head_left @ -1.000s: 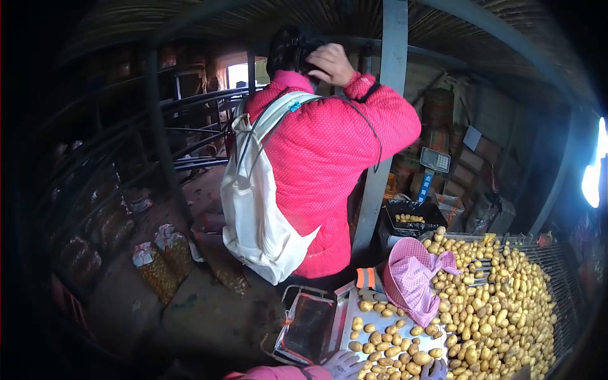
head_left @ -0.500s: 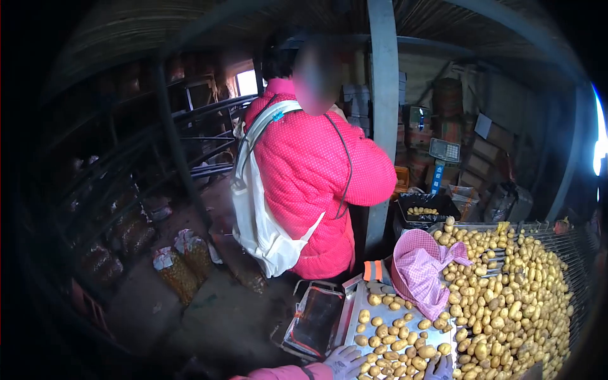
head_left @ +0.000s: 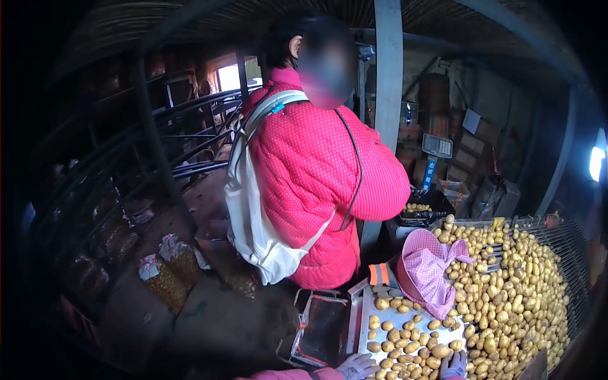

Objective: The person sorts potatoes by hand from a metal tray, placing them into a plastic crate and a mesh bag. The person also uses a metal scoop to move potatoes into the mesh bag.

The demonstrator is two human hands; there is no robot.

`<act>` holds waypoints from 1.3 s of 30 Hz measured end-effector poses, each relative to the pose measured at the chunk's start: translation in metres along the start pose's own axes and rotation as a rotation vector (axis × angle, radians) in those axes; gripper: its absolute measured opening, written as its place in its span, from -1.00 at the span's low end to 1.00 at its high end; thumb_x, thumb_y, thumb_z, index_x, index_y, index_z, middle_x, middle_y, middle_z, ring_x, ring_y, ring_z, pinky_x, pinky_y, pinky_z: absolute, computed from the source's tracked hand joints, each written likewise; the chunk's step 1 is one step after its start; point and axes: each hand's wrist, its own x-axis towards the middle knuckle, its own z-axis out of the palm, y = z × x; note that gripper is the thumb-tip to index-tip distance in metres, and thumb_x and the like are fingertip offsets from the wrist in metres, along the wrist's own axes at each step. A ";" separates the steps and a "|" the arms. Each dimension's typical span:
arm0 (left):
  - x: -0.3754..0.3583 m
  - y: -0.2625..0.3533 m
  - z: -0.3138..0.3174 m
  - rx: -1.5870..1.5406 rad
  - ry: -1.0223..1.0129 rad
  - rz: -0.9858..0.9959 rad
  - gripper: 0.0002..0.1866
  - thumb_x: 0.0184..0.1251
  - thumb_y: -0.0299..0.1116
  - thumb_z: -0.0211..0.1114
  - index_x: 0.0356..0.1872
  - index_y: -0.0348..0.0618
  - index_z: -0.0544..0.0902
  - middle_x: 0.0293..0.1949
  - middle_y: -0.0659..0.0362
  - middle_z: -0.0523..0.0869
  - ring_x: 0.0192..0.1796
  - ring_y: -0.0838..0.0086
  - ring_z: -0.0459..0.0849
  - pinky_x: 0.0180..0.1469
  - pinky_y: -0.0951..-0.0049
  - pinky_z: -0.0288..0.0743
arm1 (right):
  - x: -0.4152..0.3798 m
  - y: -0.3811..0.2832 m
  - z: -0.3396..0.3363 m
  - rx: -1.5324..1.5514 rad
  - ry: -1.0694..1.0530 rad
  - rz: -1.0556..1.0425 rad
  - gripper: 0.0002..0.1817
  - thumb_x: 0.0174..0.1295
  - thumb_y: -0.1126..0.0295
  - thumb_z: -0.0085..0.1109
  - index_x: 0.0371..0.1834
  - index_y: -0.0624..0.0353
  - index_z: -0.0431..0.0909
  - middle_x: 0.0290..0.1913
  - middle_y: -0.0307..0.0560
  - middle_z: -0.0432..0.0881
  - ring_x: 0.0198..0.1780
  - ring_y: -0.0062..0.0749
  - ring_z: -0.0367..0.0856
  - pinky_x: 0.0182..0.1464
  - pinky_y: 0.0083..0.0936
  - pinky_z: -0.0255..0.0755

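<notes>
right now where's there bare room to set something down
Floor between the netted sacks and black crate looks bare. The metal tray has small gaps among its potatoes. Crowded: between left hand and right hand, and the potato heap.

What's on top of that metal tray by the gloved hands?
Loose potatoes are scattered over the metal tray, with a pink checked cloth at its far right corner. The surface beneath the potatoes, and anything under the cloth, cannot be seen.

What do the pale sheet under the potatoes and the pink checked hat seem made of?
The pale sheet: probably smooth metal, given its grey sheen and straight raised edge. The pink checked hat: apparently matt woven fabric, judging by its soft folds; fibre unclear.
</notes>
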 end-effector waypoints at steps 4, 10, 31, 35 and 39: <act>0.001 0.021 -0.037 0.015 -0.111 -0.068 -0.58 0.33 0.05 0.04 0.13 0.21 0.55 0.17 0.23 0.52 0.32 0.19 0.34 0.12 0.07 0.29 | -0.001 -0.017 0.003 -0.027 0.020 0.050 -0.45 0.37 -0.01 -0.09 0.26 0.10 0.46 0.30 0.21 0.41 0.32 0.03 0.36 0.37 -0.25 0.24; 0.008 0.089 -0.056 1.304 -0.441 0.350 -0.46 0.27 0.02 0.08 0.28 0.21 0.49 0.39 0.13 0.35 0.44 0.08 0.15 0.40 -0.12 -0.05 | -0.005 -0.029 0.005 -0.054 0.031 0.103 -0.47 0.36 0.03 -0.08 0.25 0.12 0.44 0.30 0.20 0.41 0.31 0.04 0.36 0.35 -0.22 0.24; 0.015 0.106 -0.048 1.321 -0.595 0.108 -0.46 0.32 0.00 -0.03 0.33 0.24 0.41 0.47 0.18 0.21 0.51 0.07 0.00 0.47 -0.13 -0.23 | 0.004 -0.033 0.023 -0.080 0.110 0.138 -0.53 0.32 0.20 -0.05 0.24 0.20 0.39 0.28 0.17 0.42 0.27 0.07 0.36 0.31 -0.12 0.25; 0.002 0.093 -0.029 0.802 -0.461 -0.134 -0.44 0.32 -0.05 -0.05 0.37 0.22 0.34 0.45 0.17 0.26 0.51 0.03 -0.03 0.47 -0.11 -0.22 | 0.011 -0.019 0.048 -0.044 0.224 0.131 -0.52 0.22 0.20 0.06 0.19 0.16 0.45 0.31 0.13 0.39 0.25 0.14 0.35 0.27 -0.05 0.25; 0.007 0.114 -0.005 1.429 -0.317 0.273 -0.49 0.34 -0.02 0.00 0.29 0.11 0.41 0.31 0.15 0.36 0.36 0.17 0.26 0.34 -0.09 0.07 | 0.005 -0.029 0.030 -0.002 0.221 0.107 -0.49 0.14 0.21 0.14 0.18 0.15 0.47 0.24 0.12 0.45 0.15 0.14 0.40 0.22 -0.07 0.30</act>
